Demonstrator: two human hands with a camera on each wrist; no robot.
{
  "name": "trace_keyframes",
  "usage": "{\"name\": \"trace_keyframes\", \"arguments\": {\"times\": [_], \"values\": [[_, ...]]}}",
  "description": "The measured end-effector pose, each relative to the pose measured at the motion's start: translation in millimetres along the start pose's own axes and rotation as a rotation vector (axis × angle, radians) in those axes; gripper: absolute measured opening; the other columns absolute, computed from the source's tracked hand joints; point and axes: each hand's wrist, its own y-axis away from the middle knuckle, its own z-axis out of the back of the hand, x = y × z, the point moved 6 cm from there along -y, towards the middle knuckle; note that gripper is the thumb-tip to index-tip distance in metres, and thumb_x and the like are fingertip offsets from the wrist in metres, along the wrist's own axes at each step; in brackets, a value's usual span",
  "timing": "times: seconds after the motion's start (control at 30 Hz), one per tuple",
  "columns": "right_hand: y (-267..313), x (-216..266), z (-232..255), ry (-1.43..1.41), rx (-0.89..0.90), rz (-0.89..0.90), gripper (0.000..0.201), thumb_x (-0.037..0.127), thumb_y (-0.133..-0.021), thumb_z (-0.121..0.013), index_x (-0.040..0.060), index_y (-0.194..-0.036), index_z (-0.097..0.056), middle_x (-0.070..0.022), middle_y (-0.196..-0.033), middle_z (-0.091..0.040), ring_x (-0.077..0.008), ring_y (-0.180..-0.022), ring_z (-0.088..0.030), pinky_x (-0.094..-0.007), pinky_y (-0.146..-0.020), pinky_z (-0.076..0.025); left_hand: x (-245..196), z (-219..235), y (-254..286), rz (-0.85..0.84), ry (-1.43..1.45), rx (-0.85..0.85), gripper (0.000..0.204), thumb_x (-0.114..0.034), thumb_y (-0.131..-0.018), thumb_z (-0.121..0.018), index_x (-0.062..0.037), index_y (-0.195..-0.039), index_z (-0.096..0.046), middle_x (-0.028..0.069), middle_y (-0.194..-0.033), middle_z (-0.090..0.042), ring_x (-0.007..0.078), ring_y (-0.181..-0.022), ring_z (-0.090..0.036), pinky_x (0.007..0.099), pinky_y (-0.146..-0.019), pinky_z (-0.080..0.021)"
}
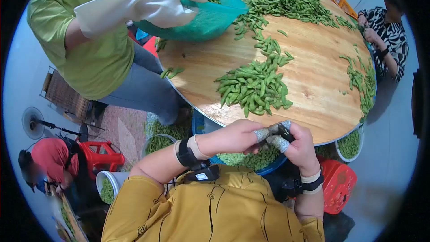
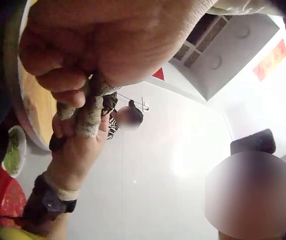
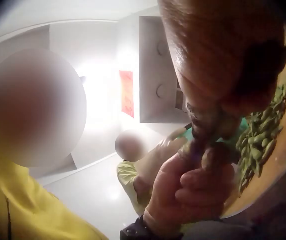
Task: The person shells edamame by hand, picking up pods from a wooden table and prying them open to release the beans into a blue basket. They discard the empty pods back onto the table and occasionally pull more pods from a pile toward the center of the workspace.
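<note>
In the head view my left hand and right hand meet at the table's front edge, above a blue basin of shelled green beans. Grey speckled wraps cover several fingertips, and a black piece shows among the right fingers. Both hands have curled fingers, their tips pressed together. In the left wrist view a tiny yellow-green sliver shows between them; I cannot tell its kind, as the fingers hide most of it. A heap of green bean pods lies on the wooden table just beyond.
At the left a person's white-gloved hand holds a green mesh basket over the table. A larger pod pile lies at the back. Another person sits on the right. Red stools and buckets stand around.
</note>
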Motion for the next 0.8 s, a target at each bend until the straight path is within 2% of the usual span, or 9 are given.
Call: {"name": "trace_keyframes", "arguments": {"times": [0.03, 0.1, 0.2, 0.27, 0.33, 0.53, 0.67, 0.73, 0.8], "values": [[2.0, -2.7, 0.9, -0.021, -0.043, 0.048, 0.021, 0.01, -0.082, -0.067, 0.0012, -0.1, -0.063, -0.0063, -0.079, -0.065, -0.012, -0.072, -0.06, -0.0271, -0.068, -0.049, -2.2, -2.9, 1.3, 0.011, -0.001, 0.011, 0.023, -0.022, -0.096, -0.047, -0.003, -0.096, -0.06, 0.0036, -0.068, -0.056, 0.0142, -0.057, -0.053, 0.0263, -0.054, -0.043], [7.8, -6.0, 2.5, -0.048, -0.1, 0.065, 0.023, 0.01, -0.083, -0.066, 0.001, -0.103, -0.062, -0.006, -0.079, -0.065, -0.0122, -0.073, -0.061, -0.0269, -0.068, -0.049, -3.8, -7.8, 4.2, 0.092, 0.251, 0.019, 0.025, -0.026, -0.098, -0.047, -0.0061, -0.093, -0.061, -0.0035, -0.064, -0.051, 0.0043, -0.052, -0.043, 0.0192, -0.048, -0.034], [13.9, -6.8, 10.3, -0.051, -0.298, -0.009, 0.03, 0.007, -0.086, -0.059, 0.0008, -0.116, -0.055, -0.0044, -0.077, -0.063, -0.0102, -0.065, -0.059, -0.0248, -0.061, -0.049, 2.9, -2.9, -4.7, -0.079, 0.319, -0.135, 0.019, -0.023, -0.096, -0.05, -0.0061, -0.097, -0.06, -0.0032, -0.07, -0.053, 0.0046, -0.056, -0.043, 0.0191, -0.049, -0.032], [18.9, -16.5, 3.4, -0.325, -0.139, -0.265, 0.035, 0.005, -0.09, -0.05, 0.0024, -0.125, -0.047, -0.003, -0.075, -0.061, -0.0069, -0.055, -0.054, -0.0227, -0.051, -0.046, -1.8, -3.5, -6.4, -0.114, 0.285, -0.173, 0.018, -0.021, -0.096, -0.051, -0.0061, -0.098, -0.06, -0.0032, -0.072, -0.053, 0.0041, -0.057, -0.043, 0.0188, -0.05, -0.032], [24.3, -14.1, -0.7, -0.349, -0.117, -0.251, 0.035, 0.005, -0.09, -0.047, 0.0034, -0.126, -0.047, -0.0029, -0.075, -0.061, -0.0057, -0.053, -0.051, -0.0223, -0.048, -0.045, -2.0, -3.5, -8.2, -0.132, 0.248, -0.245, 0.015, -0.018, -0.095, -0.052, -0.0062, -0.099, -0.06, -0.003, -0.074, -0.054, 0.0034, -0.058, -0.043, 0.0184, -0.052, -0.033], [34.8, -17.5, -0.6, -0.435, -0.112, -0.254, 0.039, 0.005, -0.091, -0.044, 0.0064, -0.13, -0.045, -0.0028, -0.076, -0.06, -0.0046, -0.05, -0.048, -0.0205, -0.045, -0.043, 4.1, -16.2, -18.1, -0.26, 0.1, -0.23, 0.016, -0.013, -0.094, -0.053, -0.0065, -0.106, -0.06, -0.0043, -0.082, -0.058, 0.0023, -0.068, -0.048, 0.017, -0.056, -0.037], [38.8, -21.0, -1.6, -0.564, -0.1, -0.303, 0.043, 0.004, -0.091, -0.043, 0.0077, -0.134, -0.041, -0.0028, -0.077, -0.058, -0.0043, -0.05, -0.046, -0.0199, -0.044, -0.042, 13.3, -16.2, -18.1, -0.114, 0.099, -0.221, 0.017, -0.01, -0.093, -0.053, -0.0052, -0.108, -0.06, -0.0036, -0.086, -0.059, 0.0034, -0.07, -0.05, 0.0177, -0.058, -0.039], [37.8, -21.6, -2.2, -0.583, -0.085, -0.306, 0.044, 0.004, -0.091, -0.043, 0.008, -0.135, -0.04, -0.0027, -0.077, -0.057, -0.0041, -0.05, -0.046, -0.0198, -0.043, -0.042, 12.0, -18.4, -20.9, -0.32, 0.064, -0.252, 0.013, -0.007, -0.091, -0.053, -0.0025, -0.102, -0.059, -0.0011, -0.086, -0.06, 0.0059, -0.069, -0.052, 0.0209, -0.06, -0.043], [35.7, -21.9, -4.0, -0.585, -0.05, -0.313, 0.042, 0.005, -0.091, -0.042, 0.0088, -0.133, -0.042, -0.0016, -0.076, -0.056, -0.0037, -0.049, -0.045, -0.0192, -0.043, -0.04, 14.1, -14.7, -18.3, -0.331, -0.087, -0.286, 0.012, -0.006, -0.091, -0.053, -0.0013, -0.101, -0.058, -0.0002, -0.085, -0.06, 0.0075, -0.068, -0.053, 0.0227, -0.061, -0.044]]}}
